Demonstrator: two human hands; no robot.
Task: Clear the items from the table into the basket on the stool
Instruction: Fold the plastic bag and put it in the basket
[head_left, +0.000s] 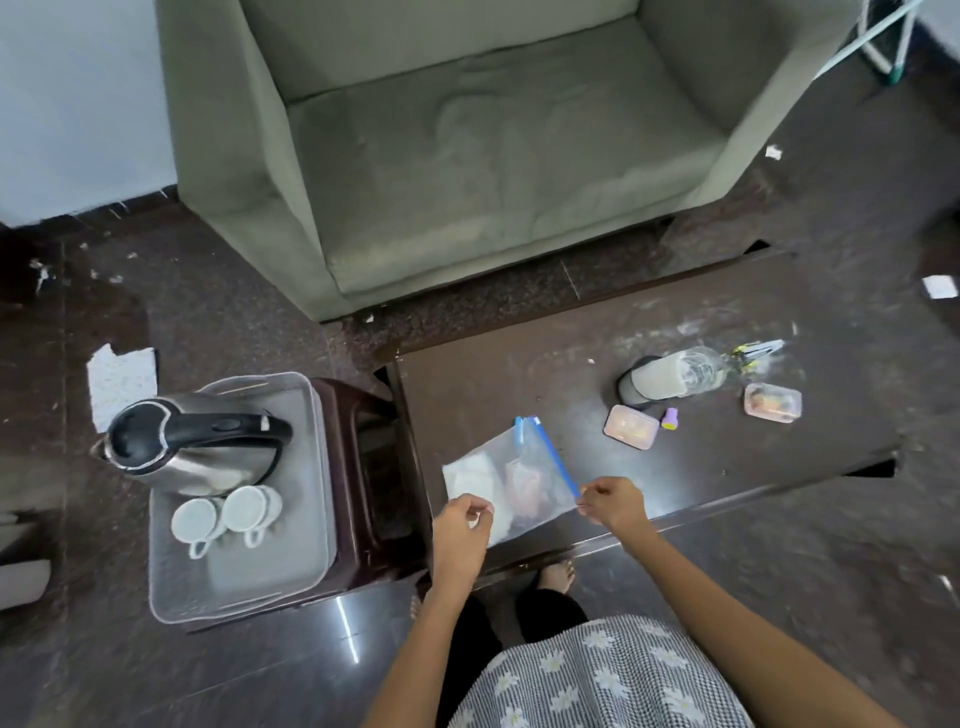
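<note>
Both hands hold one clear zip bag (511, 480) with a blue seal strip at the near edge of the dark table (519, 374): the left hand (460, 522) pinches its near left corner, and the right hand (613, 501) pinches the near end of the blue strip. The bag's contents are too blurred to name. Beyond the right hand lie two small pink lidded boxes, one (631, 426) close and one (772, 402) further right, with one small purple-and-yellow piece (670, 419) between them. Behind those, one jar (670, 382) lies on its side, and past it something thin and metallic (758, 353) that I cannot identify. Left of the left hand, one clear basket (306, 519) sits on a brown stool (358, 467), holding one steel kettle (192, 441) and two white cups (226, 514).
</note>
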